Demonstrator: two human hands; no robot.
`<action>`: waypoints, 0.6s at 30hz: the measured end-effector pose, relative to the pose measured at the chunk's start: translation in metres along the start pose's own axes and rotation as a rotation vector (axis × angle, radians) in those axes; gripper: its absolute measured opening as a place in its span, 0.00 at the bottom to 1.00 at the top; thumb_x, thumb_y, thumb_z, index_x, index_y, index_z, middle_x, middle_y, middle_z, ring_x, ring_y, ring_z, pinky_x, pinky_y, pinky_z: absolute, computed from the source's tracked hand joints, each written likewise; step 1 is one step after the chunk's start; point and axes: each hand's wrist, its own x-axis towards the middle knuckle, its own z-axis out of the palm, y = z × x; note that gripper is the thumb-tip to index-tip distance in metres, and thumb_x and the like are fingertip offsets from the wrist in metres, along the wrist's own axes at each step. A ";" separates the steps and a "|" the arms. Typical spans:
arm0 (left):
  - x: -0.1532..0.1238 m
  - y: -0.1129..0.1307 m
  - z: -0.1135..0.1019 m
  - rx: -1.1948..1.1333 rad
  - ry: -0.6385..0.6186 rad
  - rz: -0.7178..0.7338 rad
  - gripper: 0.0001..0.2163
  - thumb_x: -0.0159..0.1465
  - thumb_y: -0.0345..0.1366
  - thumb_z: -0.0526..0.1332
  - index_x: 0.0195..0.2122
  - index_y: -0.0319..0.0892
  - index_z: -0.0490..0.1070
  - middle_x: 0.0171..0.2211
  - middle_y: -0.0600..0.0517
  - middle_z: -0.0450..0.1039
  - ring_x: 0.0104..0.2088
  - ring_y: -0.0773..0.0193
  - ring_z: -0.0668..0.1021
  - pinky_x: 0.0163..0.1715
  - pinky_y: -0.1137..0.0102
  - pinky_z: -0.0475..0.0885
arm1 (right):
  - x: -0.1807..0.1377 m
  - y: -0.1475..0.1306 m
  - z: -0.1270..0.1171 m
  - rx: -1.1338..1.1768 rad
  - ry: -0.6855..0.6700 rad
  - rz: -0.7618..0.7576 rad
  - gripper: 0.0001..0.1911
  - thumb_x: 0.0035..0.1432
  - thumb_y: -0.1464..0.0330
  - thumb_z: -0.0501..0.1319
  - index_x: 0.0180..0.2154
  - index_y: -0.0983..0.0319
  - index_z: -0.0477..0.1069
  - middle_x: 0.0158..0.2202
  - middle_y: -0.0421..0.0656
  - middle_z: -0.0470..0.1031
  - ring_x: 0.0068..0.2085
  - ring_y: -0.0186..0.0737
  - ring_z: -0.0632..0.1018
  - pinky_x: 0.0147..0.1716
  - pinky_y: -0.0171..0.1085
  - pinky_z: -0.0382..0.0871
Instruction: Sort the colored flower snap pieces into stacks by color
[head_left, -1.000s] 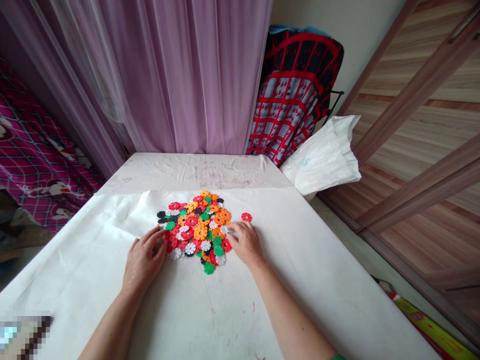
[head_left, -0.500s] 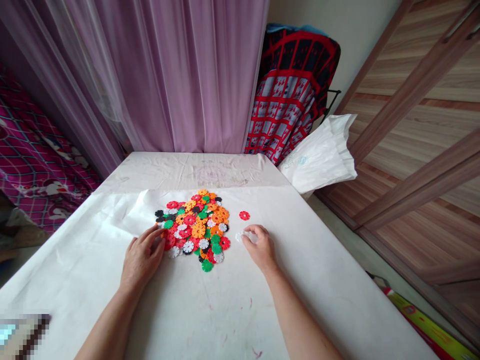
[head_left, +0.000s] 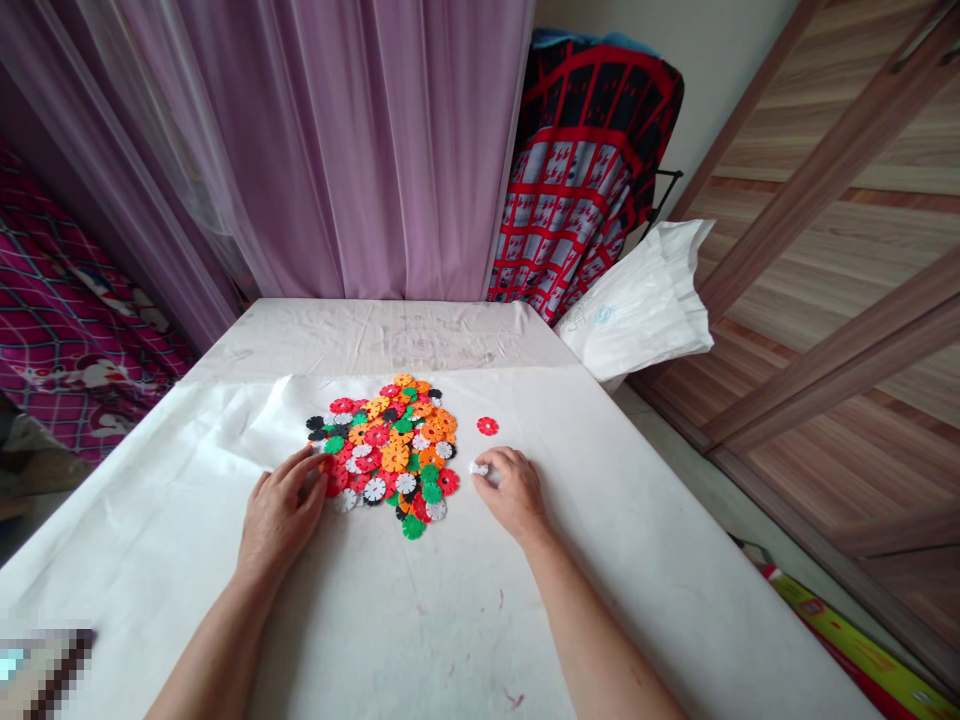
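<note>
A pile of notched plastic discs [head_left: 395,457] in red, orange, green, white and black lies on the white-covered table [head_left: 390,620]. At the pile's left edge rests my left hand [head_left: 281,508], its fingers loosely curved and apart, the tips beside or touching some red discs. Nothing shows in its grasp. Right of the pile, my right hand [head_left: 512,490] pinches a white notched disc [head_left: 478,468] between thumb and fingers, close to the tabletop. The fingers partly hide this disc. A single red disc [head_left: 487,426] lies apart, just beyond my right hand.
A white bag [head_left: 637,305] stands at the table's far right corner. Behind the table hang purple curtains [head_left: 375,150], with a red and black patterned cloth [head_left: 570,180] beside them. Wooden cabinet doors [head_left: 840,250] line the right. A pixelated patch covers the lower left corner.
My right thumb and fingers have closed further on the white disc, which now sits tilted at the fingertips. My left hand stays at the pile. The view has shifted slightly.
</note>
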 end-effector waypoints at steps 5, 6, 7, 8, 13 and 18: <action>-0.001 -0.001 0.001 0.002 0.006 0.000 0.20 0.67 0.48 0.51 0.49 0.48 0.79 0.59 0.47 0.76 0.50 0.51 0.81 0.57 0.54 0.70 | 0.000 -0.001 0.000 -0.014 -0.012 0.000 0.07 0.53 0.73 0.65 0.35 0.56 0.77 0.39 0.41 0.81 0.43 0.44 0.78 0.46 0.41 0.64; 0.000 -0.002 0.001 0.003 0.005 -0.001 0.20 0.67 0.48 0.51 0.49 0.48 0.79 0.59 0.47 0.76 0.50 0.51 0.81 0.57 0.54 0.70 | 0.000 -0.001 0.000 -0.017 -0.015 0.004 0.07 0.53 0.73 0.66 0.34 0.56 0.77 0.39 0.41 0.81 0.43 0.44 0.78 0.46 0.41 0.64; 0.000 -0.002 0.002 0.002 0.002 0.000 0.21 0.67 0.48 0.51 0.49 0.48 0.79 0.59 0.46 0.76 0.50 0.51 0.81 0.57 0.54 0.70 | 0.000 -0.001 0.000 -0.021 -0.018 0.007 0.07 0.53 0.73 0.66 0.34 0.56 0.77 0.39 0.41 0.81 0.43 0.44 0.78 0.46 0.41 0.64; 0.000 -0.002 0.002 0.002 -0.001 0.001 0.21 0.67 0.48 0.51 0.49 0.48 0.79 0.59 0.46 0.76 0.50 0.51 0.81 0.57 0.54 0.71 | 0.000 -0.001 0.000 -0.024 -0.019 0.009 0.07 0.53 0.73 0.65 0.34 0.56 0.76 0.39 0.41 0.81 0.43 0.44 0.78 0.46 0.41 0.64; 0.000 -0.002 0.001 0.001 0.003 0.005 0.21 0.67 0.48 0.50 0.49 0.47 0.79 0.59 0.46 0.76 0.49 0.52 0.81 0.54 0.56 0.71 | 0.000 -0.001 0.000 -0.042 -0.013 -0.013 0.06 0.55 0.73 0.64 0.34 0.56 0.76 0.39 0.41 0.80 0.43 0.43 0.77 0.46 0.40 0.64; -0.001 0.004 -0.002 -0.008 0.001 0.007 0.21 0.67 0.48 0.50 0.49 0.47 0.79 0.58 0.46 0.77 0.47 0.52 0.81 0.53 0.56 0.72 | 0.000 0.000 -0.001 -0.044 -0.011 -0.021 0.05 0.56 0.72 0.64 0.34 0.57 0.76 0.39 0.41 0.80 0.43 0.43 0.78 0.45 0.40 0.64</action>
